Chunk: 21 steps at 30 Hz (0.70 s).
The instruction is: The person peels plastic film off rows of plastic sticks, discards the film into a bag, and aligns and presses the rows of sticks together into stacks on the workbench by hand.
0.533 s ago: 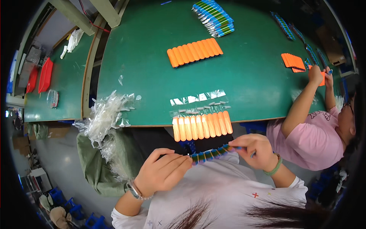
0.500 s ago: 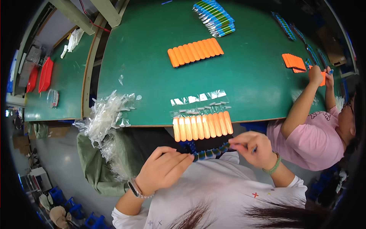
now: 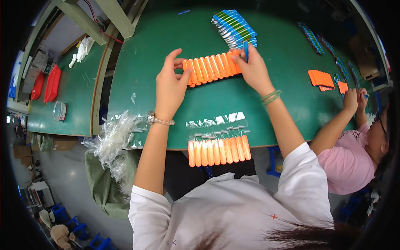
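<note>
Two bare hands are shown closed on the ends of a row of orange strips [image 3: 212, 68], held over the green table [image 3: 200, 98]. By the left hand [image 3: 171, 85] the left end is pinched between thumb and fingers; by the right hand [image 3: 255, 71] the right end is gripped, its outermost strips being partly covered by the fingers. A slender blue piece [image 3: 246, 51] is seen at the right fingers; its kind cannot be made out. Orange tips are visible under the row's lower left edge, but whether a second layer lies beneath cannot be told. Nearer the body, a second orange row [image 3: 218, 151] in clear film is seen at the table's edge, which is partly hidden by it. Beyond the right hand, a blue-and-green stack [image 3: 234, 27] is placed. On the left, a heap of clear wrappers [image 3: 116, 135] is partly screened by the left wrist, and a green sack [image 3: 108, 189] is overlapped by it. At far right, a co-worker [image 3: 348, 162] is cut off by the dark lens rim.
</note>
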Available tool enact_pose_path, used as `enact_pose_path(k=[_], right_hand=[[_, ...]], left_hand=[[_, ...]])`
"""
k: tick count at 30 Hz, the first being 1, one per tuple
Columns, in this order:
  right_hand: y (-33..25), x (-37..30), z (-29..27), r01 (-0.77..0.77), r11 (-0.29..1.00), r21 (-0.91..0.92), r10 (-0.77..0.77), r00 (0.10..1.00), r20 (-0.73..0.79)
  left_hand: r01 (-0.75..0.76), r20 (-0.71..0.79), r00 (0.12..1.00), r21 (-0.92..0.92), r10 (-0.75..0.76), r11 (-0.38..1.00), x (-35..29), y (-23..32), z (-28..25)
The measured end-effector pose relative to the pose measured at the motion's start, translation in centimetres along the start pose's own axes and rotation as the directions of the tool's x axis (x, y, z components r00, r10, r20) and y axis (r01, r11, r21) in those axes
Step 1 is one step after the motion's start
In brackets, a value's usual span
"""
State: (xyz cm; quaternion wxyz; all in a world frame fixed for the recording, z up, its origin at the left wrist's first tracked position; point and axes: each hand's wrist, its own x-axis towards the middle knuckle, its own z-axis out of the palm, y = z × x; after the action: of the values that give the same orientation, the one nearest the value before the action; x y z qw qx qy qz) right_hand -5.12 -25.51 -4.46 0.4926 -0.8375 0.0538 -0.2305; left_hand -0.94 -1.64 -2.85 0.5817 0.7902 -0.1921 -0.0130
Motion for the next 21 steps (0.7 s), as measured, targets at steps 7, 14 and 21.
enact_pose_path(k=[7,14,21], right_hand=[[0.5,-0.2,-0.5,-0.063,0.975,-0.215,0.064,0.998,0.001],[-2.5,-2.2,-0.8,0.038,0.978,0.206,-0.030,0.999,-0.040],[-6.2,-8.9,-5.0,-0.114,0.984,0.138,0.067,0.948,0.310]], left_hand=[[-0.425,0.192,0.905,0.426,0.379,0.799,-2.9,1.2,1.1],[-0.598,0.622,0.709,0.283,0.331,0.750,-8.8,3.4,4.4],[-0.497,0.441,0.830,0.310,0.341,0.810,-9.6,1.3,5.7]])
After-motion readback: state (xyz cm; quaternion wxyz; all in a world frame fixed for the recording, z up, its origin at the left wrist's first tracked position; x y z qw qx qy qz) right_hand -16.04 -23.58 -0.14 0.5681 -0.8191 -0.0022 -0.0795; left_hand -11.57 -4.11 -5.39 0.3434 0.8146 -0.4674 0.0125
